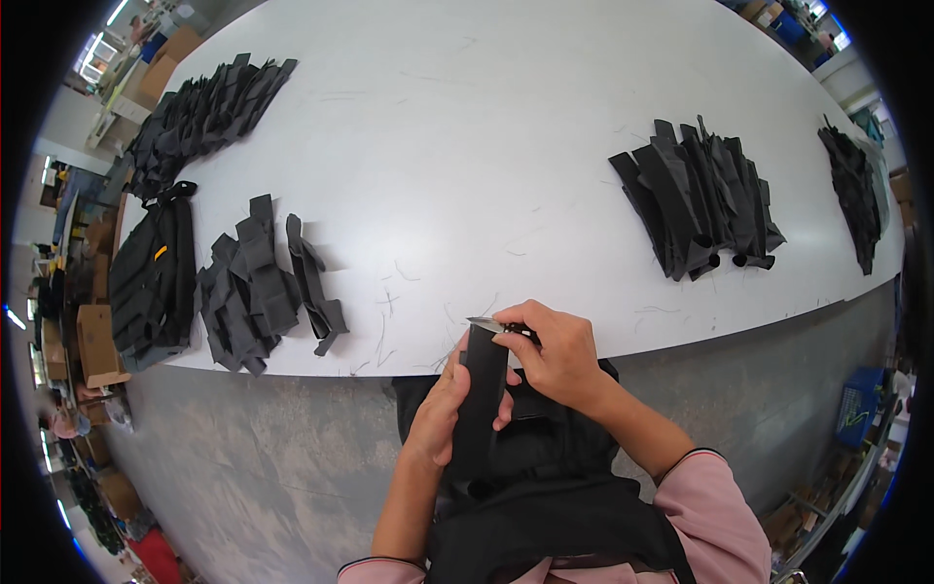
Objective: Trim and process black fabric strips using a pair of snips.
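Observation:
My left hand (pixel 443 409) is closed round a black fabric strip (pixel 482 394), held up at the table's near edge with its top end toward the table. My right hand (pixel 562 355) grips a pair of thread snips (pixel 485 324). The pointed metal blades lie at the strip's top edge, and the dark handle sits within my fingers. Whether a thread is between the blades is too small to tell. Left of my hands, a loose pile of dark grey fabric pieces (pixel 248 282) lies near the front edge, with one folded piece (pixel 313 287) beside it.
On the white table (pixel 438 195) lie a fan of black strips (pixel 700 200) at the right, another dark bundle (pixel 854 195) farther right, a pile (pixel 204 122) at the far left and a black backpack (pixel 156 277) below it. Cut threads (pixel 387 302) are scattered near my hands.

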The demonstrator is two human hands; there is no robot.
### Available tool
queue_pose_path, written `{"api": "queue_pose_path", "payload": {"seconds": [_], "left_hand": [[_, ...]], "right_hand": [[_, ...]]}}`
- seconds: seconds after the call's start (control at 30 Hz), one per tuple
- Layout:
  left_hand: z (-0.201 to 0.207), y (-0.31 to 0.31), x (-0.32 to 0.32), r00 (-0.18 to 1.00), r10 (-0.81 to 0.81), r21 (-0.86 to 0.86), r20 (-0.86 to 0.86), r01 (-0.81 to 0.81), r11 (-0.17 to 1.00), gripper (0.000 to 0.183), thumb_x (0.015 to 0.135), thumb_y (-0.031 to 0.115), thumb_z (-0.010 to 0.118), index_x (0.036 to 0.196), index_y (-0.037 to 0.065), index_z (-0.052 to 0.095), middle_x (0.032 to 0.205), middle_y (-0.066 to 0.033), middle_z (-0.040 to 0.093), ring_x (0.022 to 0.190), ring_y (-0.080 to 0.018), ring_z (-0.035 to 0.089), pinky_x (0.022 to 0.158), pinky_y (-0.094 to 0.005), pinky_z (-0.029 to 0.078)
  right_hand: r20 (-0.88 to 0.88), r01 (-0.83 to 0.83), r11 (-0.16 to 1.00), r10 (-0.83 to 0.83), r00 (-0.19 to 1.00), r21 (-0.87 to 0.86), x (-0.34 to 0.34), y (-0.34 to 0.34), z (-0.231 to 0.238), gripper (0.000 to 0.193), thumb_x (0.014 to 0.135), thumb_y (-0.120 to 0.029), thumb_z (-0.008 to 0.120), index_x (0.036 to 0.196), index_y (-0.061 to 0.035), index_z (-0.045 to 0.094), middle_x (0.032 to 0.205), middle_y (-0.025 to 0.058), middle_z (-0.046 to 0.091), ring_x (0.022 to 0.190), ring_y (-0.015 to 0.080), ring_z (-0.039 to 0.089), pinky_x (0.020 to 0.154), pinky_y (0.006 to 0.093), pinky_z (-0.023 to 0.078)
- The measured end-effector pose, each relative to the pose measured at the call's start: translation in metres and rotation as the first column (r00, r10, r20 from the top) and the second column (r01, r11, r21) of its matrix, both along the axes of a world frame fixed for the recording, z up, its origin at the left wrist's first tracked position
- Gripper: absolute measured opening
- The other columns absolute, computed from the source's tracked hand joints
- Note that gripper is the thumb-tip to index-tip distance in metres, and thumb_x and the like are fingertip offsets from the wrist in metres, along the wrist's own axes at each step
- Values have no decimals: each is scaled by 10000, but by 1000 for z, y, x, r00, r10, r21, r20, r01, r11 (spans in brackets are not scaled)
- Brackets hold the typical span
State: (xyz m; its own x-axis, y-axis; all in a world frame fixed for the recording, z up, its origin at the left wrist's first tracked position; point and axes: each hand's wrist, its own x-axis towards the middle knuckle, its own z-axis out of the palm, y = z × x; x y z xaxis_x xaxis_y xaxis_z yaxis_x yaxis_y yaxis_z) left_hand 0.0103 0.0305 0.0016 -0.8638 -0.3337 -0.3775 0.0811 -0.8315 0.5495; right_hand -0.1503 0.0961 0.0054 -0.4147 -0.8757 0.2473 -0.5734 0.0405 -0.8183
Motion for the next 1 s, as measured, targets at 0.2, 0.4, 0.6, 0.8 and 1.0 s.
{"api": "queue_pose_path", "payload": {"seconds": [0.2,0.4,0.6,0.8,1.0], "left_hand": [[-2,-1,0,1000,9,-3,19,-9,1000,731,928,481,474,1465,101,156,1052,-160,542,732,-191,557,614,-297,459],[-4,-4,2,999,-40,13,12,40,999,695,924,467,496,1411,39,249,1040,-151,557,735,-176,558,619,-282,456],[-4,-3,5,997,-74,5,15,74,997,690,917,475,502,1387,19,281,1031,-154,563,735,-178,566,619,-270,462],[-2,-2,6,991,-132,14,25,131,991,753,911,491,500,1443,47,204,1019,-159,564,740,-181,573,627,-274,476],[0,-1,5,989,-143,4,28,143,990,773,908,492,506,1472,90,163,1010,-163,566,731,-185,575,630,-281,481]], "right_hand": [[298,44,994,-74,952,105,-2,15,-2,171,804,-129,675,920,-30,596,760,105,646,659,197,643,592,275,479],[464,-137,981,59,884,138,-16,12,-3,153,825,-42,634,952,21,576,827,70,643,736,100,602,681,240,494],[463,-179,965,71,883,194,-21,16,3,160,812,-47,649,951,8,591,818,64,646,751,100,606,681,253,491],[82,-163,972,151,985,167,-22,18,5,198,792,-52,678,968,-6,601,822,67,647,740,106,612,659,241,483],[360,-66,994,32,933,84,-25,22,1,193,748,-70,715,916,-34,628,792,93,639,666,198,609,621,260,473]]}}
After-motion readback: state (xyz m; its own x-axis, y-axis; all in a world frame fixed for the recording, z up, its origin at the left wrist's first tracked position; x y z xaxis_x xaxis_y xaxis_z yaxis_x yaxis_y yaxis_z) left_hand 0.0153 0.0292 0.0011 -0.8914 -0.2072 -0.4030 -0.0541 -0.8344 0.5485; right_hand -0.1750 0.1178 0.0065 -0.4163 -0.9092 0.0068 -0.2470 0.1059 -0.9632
